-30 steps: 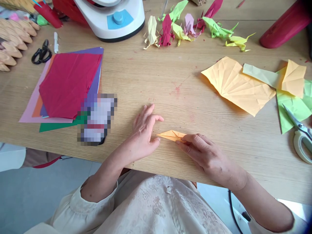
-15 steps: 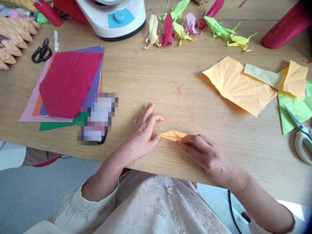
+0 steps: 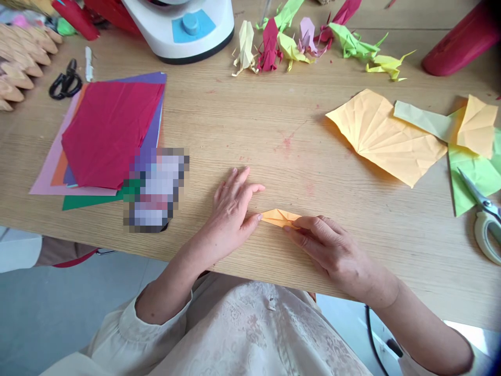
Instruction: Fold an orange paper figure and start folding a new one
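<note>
A narrow piece of folded orange paper [image 3: 277,216] lies on the table near its front edge. My right hand [image 3: 329,248] pinches its right end between thumb and fingers, hiding that tip. The thumb of my left hand [image 3: 235,209] presses on the paper's left point. The other left fingers are spread out over the wood, apart from the paper. Creases run along the visible middle of the folded piece.
Coloured sheets [image 3: 109,133] and a blurred phone-like object [image 3: 158,190] lie to the left. Several folded paper insects [image 3: 270,47] stand at the back beside a white machine [image 3: 191,31]. Creased orange paper [image 3: 385,138] and scissors [image 3: 485,209] are at right.
My left thumb has slid slightly right, further onto the left point of the folded paper. My right hand keeps its pinch in the same place.
</note>
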A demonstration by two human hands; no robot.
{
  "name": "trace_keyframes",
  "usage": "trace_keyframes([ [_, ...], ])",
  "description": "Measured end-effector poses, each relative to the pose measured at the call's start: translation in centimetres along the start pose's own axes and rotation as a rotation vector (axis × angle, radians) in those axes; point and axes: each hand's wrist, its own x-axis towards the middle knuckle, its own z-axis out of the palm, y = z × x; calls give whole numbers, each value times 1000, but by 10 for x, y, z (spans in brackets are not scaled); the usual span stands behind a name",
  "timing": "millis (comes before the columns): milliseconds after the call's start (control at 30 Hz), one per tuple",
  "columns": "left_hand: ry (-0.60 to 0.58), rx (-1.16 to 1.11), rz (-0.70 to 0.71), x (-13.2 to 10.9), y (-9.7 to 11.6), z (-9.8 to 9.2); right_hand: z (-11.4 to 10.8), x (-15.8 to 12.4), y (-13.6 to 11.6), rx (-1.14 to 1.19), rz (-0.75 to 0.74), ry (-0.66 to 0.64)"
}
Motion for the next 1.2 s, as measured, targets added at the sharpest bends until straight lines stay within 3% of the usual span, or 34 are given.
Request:
trace_keyframes([
  [300, -63, 13, 32, 4, -5, -14, 1, -2, 1, -6, -10, -35],
  [867, -49, 0, 48, 4, -8, -11, -1, 0, -1, -45, -30, -12],
  [1033, 215, 62, 268, -12, 0, 0, -2, 1, -2, -61, -28, -26],
  [1200, 247, 316, 484, -28, 8, 12, -1, 1, -2, -49, -11, -22],
])
